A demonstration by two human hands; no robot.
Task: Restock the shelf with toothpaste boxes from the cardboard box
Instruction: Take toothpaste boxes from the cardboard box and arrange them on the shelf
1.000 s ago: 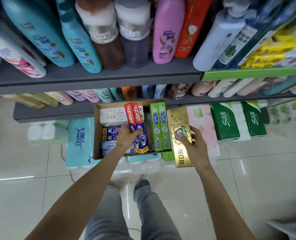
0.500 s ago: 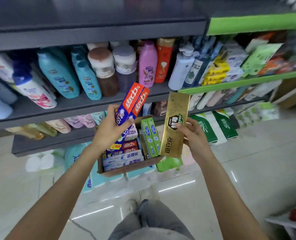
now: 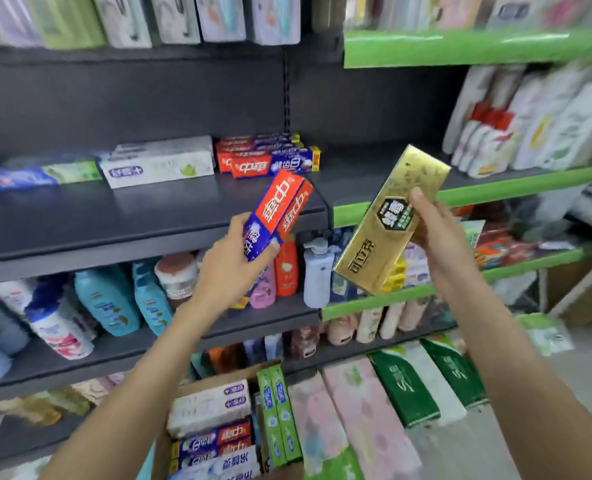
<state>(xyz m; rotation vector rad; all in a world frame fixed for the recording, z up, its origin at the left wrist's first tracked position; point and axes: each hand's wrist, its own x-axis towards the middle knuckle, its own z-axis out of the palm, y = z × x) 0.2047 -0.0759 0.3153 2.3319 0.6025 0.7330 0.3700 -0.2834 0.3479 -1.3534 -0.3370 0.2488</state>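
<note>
Toothpaste boxes were in both hands: the left hand [image 3: 232, 261] gripped two red-and-blue boxes [image 3: 277, 211] just in front of the grey shelf [image 3: 114, 223], and the right hand [image 3: 436, 233] clutched a gold box [image 3: 388, 223] further right, off the shelf edge. To do it well, the red pair probably wanted sliding flat, label forward, against the matching red stack [image 3: 270, 161] at the back, with the gold box laid in the bare space to the right. White boxes [image 3: 159, 164] sat left of that stack, bottles [image 3: 121, 299] crowded the shelf below, and the cardboard box [image 3: 197, 384] beneath was partly stocked; nothing seemed to block the way.
</note>
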